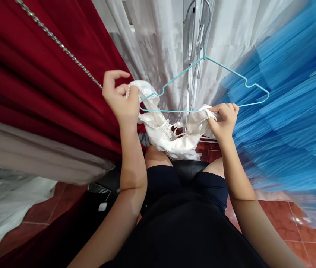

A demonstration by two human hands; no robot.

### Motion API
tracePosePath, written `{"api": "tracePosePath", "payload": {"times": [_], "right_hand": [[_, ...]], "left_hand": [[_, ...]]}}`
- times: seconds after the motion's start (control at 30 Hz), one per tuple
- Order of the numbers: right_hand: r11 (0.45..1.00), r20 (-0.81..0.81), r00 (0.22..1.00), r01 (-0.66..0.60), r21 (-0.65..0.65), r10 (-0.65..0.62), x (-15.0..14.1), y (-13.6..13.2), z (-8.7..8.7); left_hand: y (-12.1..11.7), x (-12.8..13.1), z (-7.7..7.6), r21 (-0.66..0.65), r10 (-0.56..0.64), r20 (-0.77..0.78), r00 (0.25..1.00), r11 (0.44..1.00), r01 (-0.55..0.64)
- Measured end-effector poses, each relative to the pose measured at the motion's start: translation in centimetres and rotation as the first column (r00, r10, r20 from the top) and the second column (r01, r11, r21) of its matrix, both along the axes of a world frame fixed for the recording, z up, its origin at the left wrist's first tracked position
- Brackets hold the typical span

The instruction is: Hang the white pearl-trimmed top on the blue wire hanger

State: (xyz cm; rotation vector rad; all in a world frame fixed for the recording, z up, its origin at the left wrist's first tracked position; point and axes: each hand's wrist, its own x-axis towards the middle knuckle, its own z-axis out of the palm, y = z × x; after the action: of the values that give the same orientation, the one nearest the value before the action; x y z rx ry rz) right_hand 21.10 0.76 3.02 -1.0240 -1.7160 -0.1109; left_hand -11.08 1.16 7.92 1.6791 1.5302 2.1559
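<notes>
A small white garment (163, 132) trimmed with strings of pearl beads hangs between my two hands. My left hand (119, 97) pinches its left strap next to the left end of a teal wire hanger (225, 69). My right hand (223, 118) is closed on the garment's right edge, just under the hanger's bottom wire. The hanger's hook goes up to a rail among other hangers at the top centre. The garment's lower part droops over my knees.
Dark red fabric (35, 74) with a metal chain (57, 41) across it hangs on the left. White sheer curtains (152, 41) hang behind. Blue tulle (292, 104) fills the right. A grey cloth (35, 156) and red floor tiles (300, 223) lie below.
</notes>
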Motion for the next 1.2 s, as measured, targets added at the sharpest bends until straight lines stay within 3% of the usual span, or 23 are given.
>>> {"api": "tracePosePath", "payload": {"times": [0.13,0.37,0.5,0.67,0.83,0.97,1.1,1.2], "right_hand": [[1.0,0.01,1.0,0.017,-0.013,-0.017,-0.4,-0.3,-0.3],[0.999,0.047,0.998,0.045,0.021,-0.046,0.4,-0.3,-0.2],[0.998,0.035,0.999,0.018,0.066,-0.021,0.6,-0.2,0.0],[1.0,0.069,0.997,0.023,-0.005,-0.022,0.0,-0.2,-0.1],[0.999,0.046,0.999,0.03,-0.011,-0.03,-0.8,0.4,-0.9],[1.0,0.042,0.999,0.029,-0.006,-0.029,-0.9,0.8,-1.4],[0.999,0.047,0.998,-0.029,-0.031,0.03,-0.6,1.0,-1.4],[0.998,0.015,0.998,-0.061,-0.018,0.061,-0.6,1.0,-1.4]], "left_hand": [[0.0,3.2,2.0,-0.108,-0.053,-0.114,0.992,0.993,0.041],[-3.0,6.6,0.6,-0.149,-0.136,-0.065,0.989,0.981,0.125],[-3.8,6.0,0.7,-0.113,-0.188,-0.028,0.982,0.976,0.184],[-3.6,3.8,1.9,-0.072,-0.129,0.007,0.992,0.989,0.129],[-2.2,4.7,1.3,-0.135,-0.182,-0.023,0.983,0.975,0.177],[-0.5,5.8,-0.1,-0.012,-0.211,-0.005,0.977,0.977,0.211],[-1.5,8.2,-0.8,0.181,-0.099,0.03,0.995,0.979,0.092],[-3.2,11.1,-1.3,0.176,-0.192,-0.162,0.968,0.959,0.22]]}}
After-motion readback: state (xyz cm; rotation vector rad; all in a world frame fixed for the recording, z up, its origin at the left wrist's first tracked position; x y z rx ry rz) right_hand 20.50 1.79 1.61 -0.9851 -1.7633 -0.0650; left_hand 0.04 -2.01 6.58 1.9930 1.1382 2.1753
